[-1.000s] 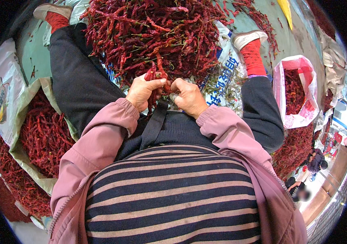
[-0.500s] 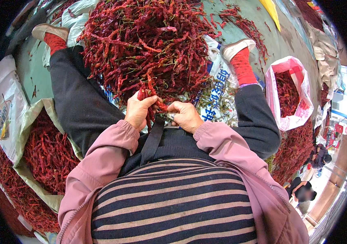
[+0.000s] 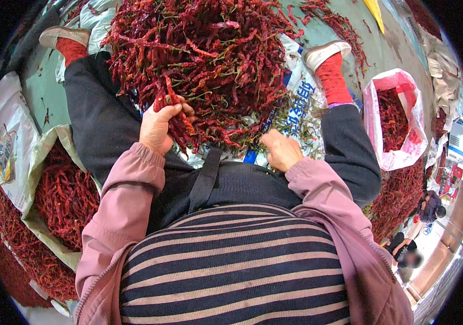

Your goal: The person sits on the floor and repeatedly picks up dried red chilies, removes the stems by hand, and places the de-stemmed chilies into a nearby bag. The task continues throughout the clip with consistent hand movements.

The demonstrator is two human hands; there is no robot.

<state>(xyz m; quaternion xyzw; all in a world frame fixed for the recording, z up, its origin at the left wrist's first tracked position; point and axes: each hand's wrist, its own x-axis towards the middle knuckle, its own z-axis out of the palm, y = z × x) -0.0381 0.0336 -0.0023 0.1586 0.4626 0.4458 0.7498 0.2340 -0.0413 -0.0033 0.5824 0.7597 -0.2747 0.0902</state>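
A big heap of dried red chili peppers [image 3: 199,49] lies between my outstretched legs. My left hand [image 3: 156,130] is at the near left edge of the heap, closed around a small bunch of red chili peppers [image 3: 165,100]. Apart from it, to the right, my right hand [image 3: 282,151] hovers near my lap with its fingers curled in. Whatever those fingers pinch, if anything, is hidden. Beyond the right hand, greenish stem bits [image 3: 291,122] are scattered on a white plastic sheet with blue print [image 3: 303,86].
An open pale green sack [image 3: 32,189] full of chilies stands at my left, beside a white printed bag [image 3: 10,135]. At my right is a white and pink sack [image 3: 371,114] with chilies inside. Two people [image 3: 404,250] are farther off at the right.
My hands, close together before, have moved apart. The left went up and left with the chilies; the right moved to the right, away from the bunch.
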